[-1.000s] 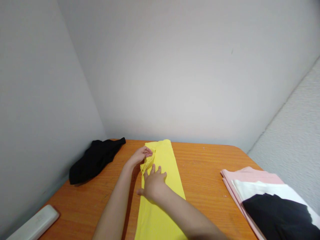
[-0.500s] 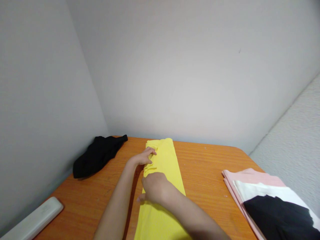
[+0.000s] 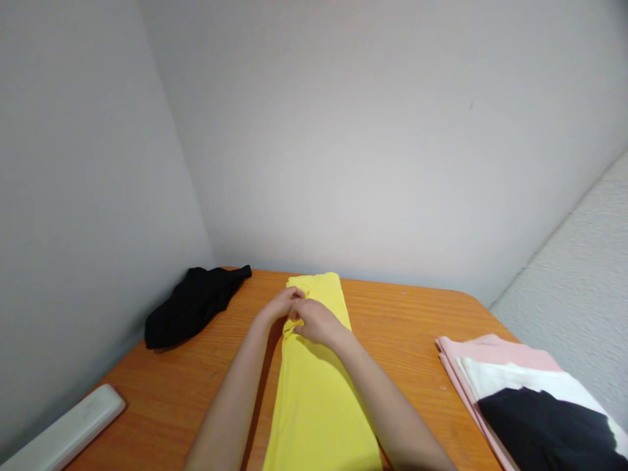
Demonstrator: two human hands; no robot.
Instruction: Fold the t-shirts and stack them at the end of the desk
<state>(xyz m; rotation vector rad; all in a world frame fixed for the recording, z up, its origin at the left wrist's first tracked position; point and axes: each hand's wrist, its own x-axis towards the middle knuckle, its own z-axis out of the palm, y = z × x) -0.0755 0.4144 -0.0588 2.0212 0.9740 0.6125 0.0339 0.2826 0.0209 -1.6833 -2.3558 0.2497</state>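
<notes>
The right hand (image 3: 316, 320) lies over the yellow cloth (image 3: 321, 405) near its far end, fingers bent and thumb a little apart from them, at a crumpled patch by the left edge. Its fingertips meet or overlap those of the left hand (image 3: 284, 303), which reaches in from that edge with its fingers curved over the same patch. Whether either hand pinches the fabric cannot be told, since the fingers hide one another. The yellow cloth lies as a long strip down the middle of the wooden tabletop (image 3: 402, 347), from close to the far edge to the bottom of the view, mostly smooth elsewhere. Well to the left, a black garment (image 3: 193, 307) lies crumpled near the wall; nearer the person is a long white object (image 3: 73, 428). To the right, a black cloth (image 3: 544, 418) rests on a white cloth (image 3: 572, 384), which lies over a folded pink cloth (image 3: 500, 348).
</notes>
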